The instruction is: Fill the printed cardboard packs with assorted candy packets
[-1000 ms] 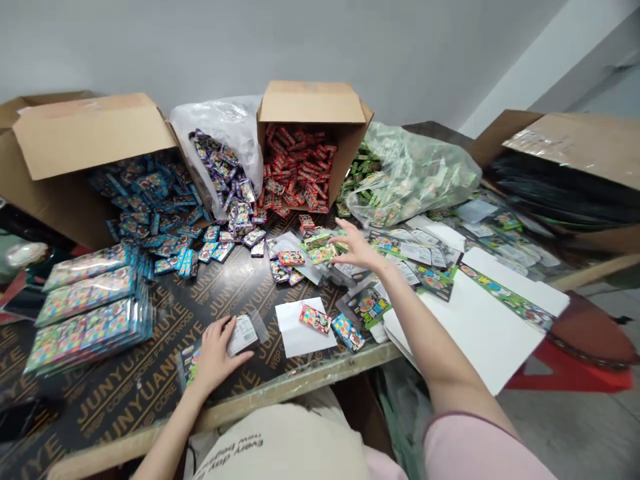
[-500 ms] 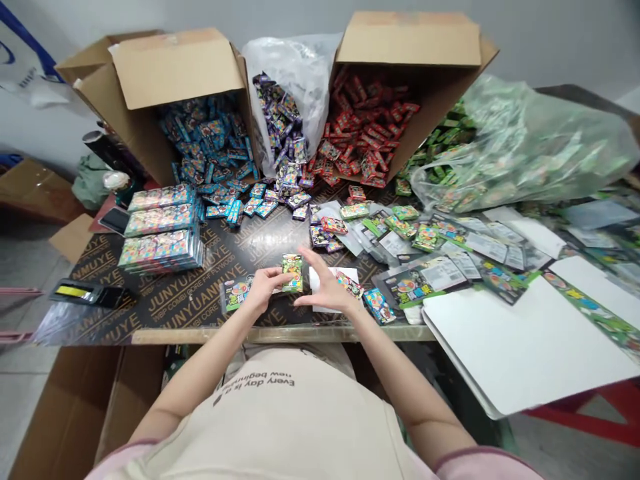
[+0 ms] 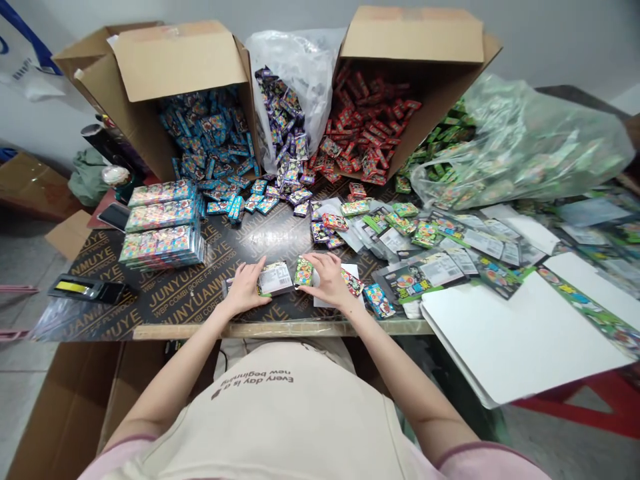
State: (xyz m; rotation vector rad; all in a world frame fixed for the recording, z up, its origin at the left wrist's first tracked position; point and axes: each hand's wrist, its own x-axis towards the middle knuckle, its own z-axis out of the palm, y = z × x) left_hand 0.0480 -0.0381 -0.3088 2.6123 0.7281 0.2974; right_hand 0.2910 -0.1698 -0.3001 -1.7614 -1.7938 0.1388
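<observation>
The left hand lay low on the tabletop near its front edge. Its grip was closed on a clear sleeve with a white label card inside, the thumb on top of it. Just beside it, the right hand pinched a small green pack between thumb and fingertips. The pack met the sleeve's right edge (whether it sat inside the sleeve's mouth could not be told). Both things were held just above the dark printed board, between the two hands.

Under the right hand lay a white sheet, with a red pack on it and a blue pack near its right side. To the left, well apart from the hands, stood stacks of filled sleeves, and a black device lay near the tabletop's corner.

At the back, a tipped cardboard box spilled blue packs. A clear bag spilled purple packs, and a second box spilled red packs. A green-tinted bag sat to the right of these. Loose printed cards were scattered between that bag and the hands, and large white boards overhung the right end.
</observation>
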